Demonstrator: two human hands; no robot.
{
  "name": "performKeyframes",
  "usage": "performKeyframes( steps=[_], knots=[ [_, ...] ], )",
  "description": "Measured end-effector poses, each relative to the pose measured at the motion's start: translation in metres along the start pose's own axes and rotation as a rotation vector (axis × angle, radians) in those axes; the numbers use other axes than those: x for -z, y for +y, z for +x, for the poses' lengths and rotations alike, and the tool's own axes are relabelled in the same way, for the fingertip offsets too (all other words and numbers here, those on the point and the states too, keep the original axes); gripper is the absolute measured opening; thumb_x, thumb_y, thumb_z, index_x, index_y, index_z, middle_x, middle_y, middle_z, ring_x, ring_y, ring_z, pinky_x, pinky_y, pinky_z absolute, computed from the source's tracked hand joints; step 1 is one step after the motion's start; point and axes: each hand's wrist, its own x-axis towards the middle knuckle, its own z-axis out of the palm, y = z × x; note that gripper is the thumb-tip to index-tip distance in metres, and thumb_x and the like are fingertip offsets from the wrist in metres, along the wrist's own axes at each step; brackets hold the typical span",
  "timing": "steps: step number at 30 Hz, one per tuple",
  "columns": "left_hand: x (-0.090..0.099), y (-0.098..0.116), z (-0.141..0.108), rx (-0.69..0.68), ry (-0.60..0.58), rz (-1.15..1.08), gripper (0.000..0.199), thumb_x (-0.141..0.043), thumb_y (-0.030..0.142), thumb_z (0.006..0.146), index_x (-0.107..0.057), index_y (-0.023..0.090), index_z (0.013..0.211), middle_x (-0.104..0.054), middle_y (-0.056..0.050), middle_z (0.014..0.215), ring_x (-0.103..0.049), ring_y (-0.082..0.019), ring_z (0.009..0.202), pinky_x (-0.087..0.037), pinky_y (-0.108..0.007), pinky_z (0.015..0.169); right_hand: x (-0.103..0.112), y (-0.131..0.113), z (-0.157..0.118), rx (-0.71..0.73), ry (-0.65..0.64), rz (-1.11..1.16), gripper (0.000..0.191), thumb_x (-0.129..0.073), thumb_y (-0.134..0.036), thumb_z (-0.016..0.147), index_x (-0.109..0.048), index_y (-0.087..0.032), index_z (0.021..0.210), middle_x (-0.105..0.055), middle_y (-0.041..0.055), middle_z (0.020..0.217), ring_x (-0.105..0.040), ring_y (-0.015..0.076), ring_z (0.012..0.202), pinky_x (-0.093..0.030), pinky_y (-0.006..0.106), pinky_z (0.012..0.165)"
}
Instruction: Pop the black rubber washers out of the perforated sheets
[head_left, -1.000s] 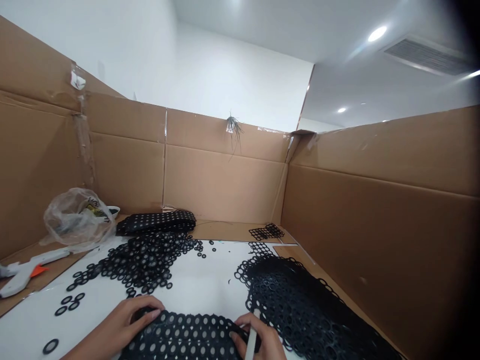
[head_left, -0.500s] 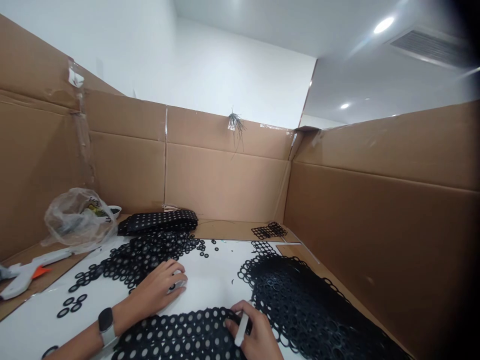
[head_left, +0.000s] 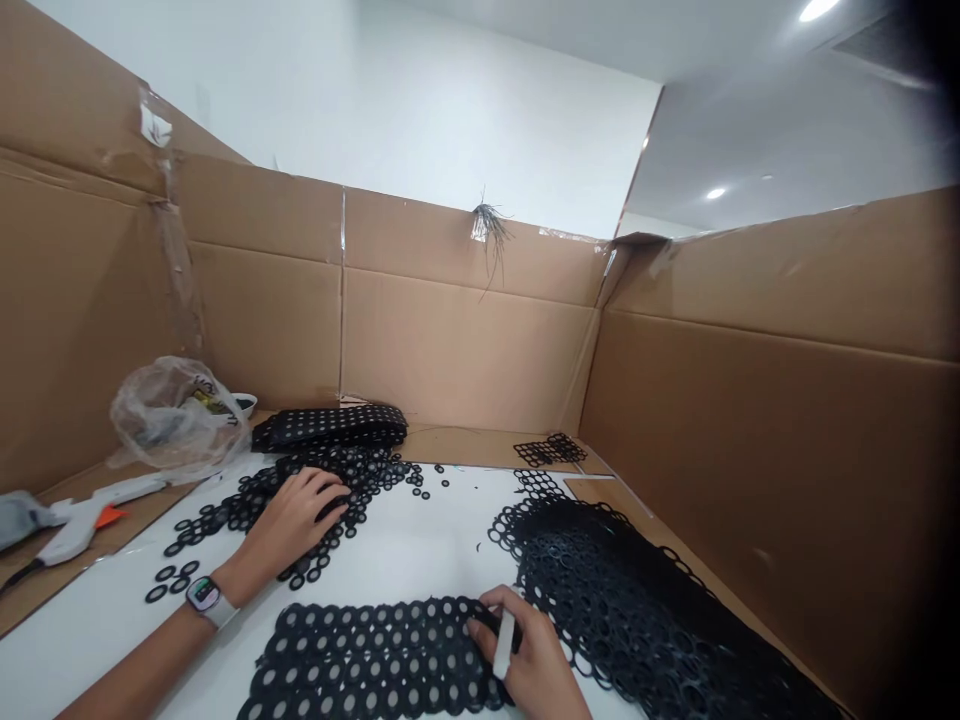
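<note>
My left hand [head_left: 304,510] rests over a heap of small black rings with grey centres [head_left: 247,500], fingers bent, with a gap between thumb and forefinger. Its fingertips touch or hover just over the rings; which one I cannot tell. In my right hand [head_left: 536,650] is a slim white stick-like tool [head_left: 505,645], held between the fingers, with a dark part beside it. My right thumb and forefinger are at the right end of a black strip of joined rings [head_left: 375,655], its grey dots in rows. The strip lies flat on the white board [head_left: 420,540].
To the right spreads a big mound of black ring netting [head_left: 615,590]. A folded dotted black strip [head_left: 330,428] lies behind the heap. At left are a clear plastic bag [head_left: 180,415], a white bowl [head_left: 244,403] and a white glue gun [head_left: 75,530]. Cardboard walls [head_left: 465,350] surround the table.
My left hand has moved back and left from beside the strip onto the heap of rings. The right hand keeps its hold at the strip's end. The view has shifted slightly.
</note>
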Motion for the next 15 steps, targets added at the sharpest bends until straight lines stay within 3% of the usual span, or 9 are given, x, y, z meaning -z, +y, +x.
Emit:
performKeyframes(
  steps=[4,8,12,15],
  knots=[
    [0.012,-0.005,-0.002,0.062,0.040,-0.028,0.037,-0.052,0.053,0.111,-0.078,0.026,0.114,-0.077,-0.009,0.119,-0.063,-0.031,0.113,-0.051,-0.048,0.097,0.004,-0.006,-0.003,-0.016,-0.049,0.106,0.031,-0.068,-0.047,0.093,-0.076,-0.017,0.098,-0.075,0.0071,0.090,-0.071,0.0281,0.091,-0.052,0.032,0.082],
    [0.015,0.006,-0.002,0.102,0.074,-0.080,0.034,-0.051,0.049,0.112,-0.077,0.025,0.112,-0.077,-0.008,0.116,-0.063,-0.031,0.112,-0.049,-0.050,0.102,0.008,-0.004,-0.003,-0.071,-0.007,0.239,0.042,-0.071,-0.050,0.088,-0.078,-0.017,0.113,-0.077,0.0120,0.110,-0.070,0.0323,0.107,-0.053,0.035,0.094],
    [0.011,0.030,0.000,0.113,0.059,-0.168,0.034,-0.049,0.045,0.114,-0.076,0.025,0.107,-0.077,-0.007,0.111,-0.063,-0.029,0.111,-0.050,-0.047,0.102,0.008,0.004,0.002,-0.093,0.076,0.207,0.050,-0.073,-0.053,0.085,-0.081,-0.017,0.120,-0.071,0.0083,0.091,-0.068,0.0279,0.086,-0.053,0.033,0.079],
    [0.008,0.049,0.000,0.091,0.005,-0.243,0.045,-0.039,0.039,0.117,-0.077,0.026,0.098,-0.077,-0.004,0.104,-0.063,-0.025,0.106,-0.052,-0.043,0.098,0.007,0.010,0.003,-0.093,0.131,0.199,0.051,-0.073,-0.053,0.086,-0.082,-0.017,0.121,-0.070,0.0075,0.089,-0.067,0.0258,0.080,-0.052,0.032,0.077]
  ],
)
